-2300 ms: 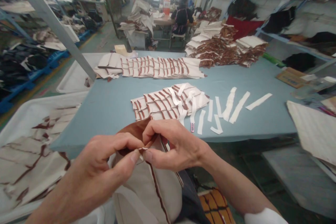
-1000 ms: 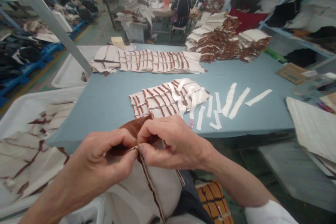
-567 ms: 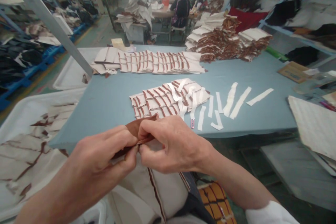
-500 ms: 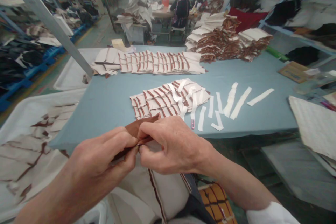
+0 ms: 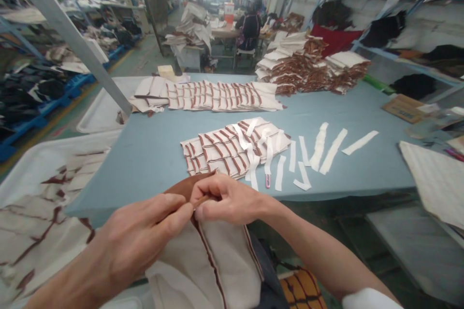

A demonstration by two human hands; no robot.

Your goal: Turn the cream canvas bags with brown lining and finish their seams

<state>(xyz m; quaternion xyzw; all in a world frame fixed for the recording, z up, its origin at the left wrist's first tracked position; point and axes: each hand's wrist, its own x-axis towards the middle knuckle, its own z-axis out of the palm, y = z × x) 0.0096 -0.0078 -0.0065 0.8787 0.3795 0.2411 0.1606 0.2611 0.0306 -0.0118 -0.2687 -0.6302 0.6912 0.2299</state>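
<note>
Both hands meet at the top edge of a cream fabric piece [image 5: 232,256] with brown seams, which hangs down over my lap. My left hand [image 5: 145,227] pinches its brown band [image 5: 186,186] between thumb and fingers. Close against it, my right hand [image 5: 226,200] grips the same brown edge, thumb and forefinger pressed together. The exact spot between the fingertips is partly hidden. Just beyond my hands, overlapping cream pieces with brown seams [image 5: 221,149] lie on the blue table [image 5: 145,164], with white strips [image 5: 268,154] over their right end.
More white strips [image 5: 333,149] and a small pink tool [image 5: 268,181] lie on the table. Behind are a row of seamed pieces [image 5: 224,95] and tall fabric stacks [image 5: 293,65]. A white bin [image 5: 32,164] of fabric stands left, by a metal post [image 5: 72,34]. A person [image 5: 250,26] sits far back.
The view has tilted up slightly. My hands stay on the brown edge; my left fingers have straightened somewhat, and more of the hanging cream fabric shows.
</note>
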